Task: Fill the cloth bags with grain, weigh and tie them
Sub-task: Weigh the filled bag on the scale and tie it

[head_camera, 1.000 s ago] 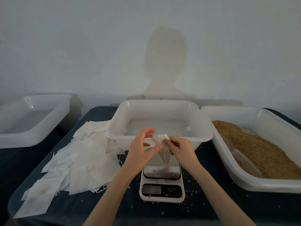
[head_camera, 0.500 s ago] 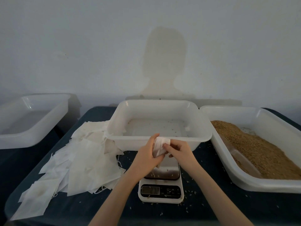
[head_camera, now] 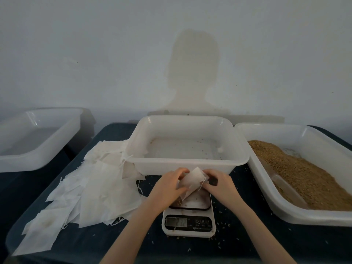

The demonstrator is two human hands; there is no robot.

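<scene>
A small white cloth bag (head_camera: 191, 181) hangs flat over the white kitchen scale (head_camera: 189, 216), held between both hands. My left hand (head_camera: 167, 185) grips its left edge, and my right hand (head_camera: 219, 184) pinches its right edge where a thin drawstring dangles. The bag's lower corner reaches down to the scale's platform. Brown grain (head_camera: 297, 172) fills the white tub (head_camera: 285, 212) on the right. A heap of flat white cloth bags (head_camera: 91, 187) lies on the dark table to the left of the scale.
An almost bare white tub (head_camera: 188, 161) stands just behind the scale. Another white tub (head_camera: 38, 138) sits at the far left on a separate surface. Loose grains are scattered over the dark table (head_camera: 247, 241) around the scale. A pale wall rises behind.
The bag was bunched between my fingers; now it is spread out flat and held lower over the scale. Both hands moved slightly apart.
</scene>
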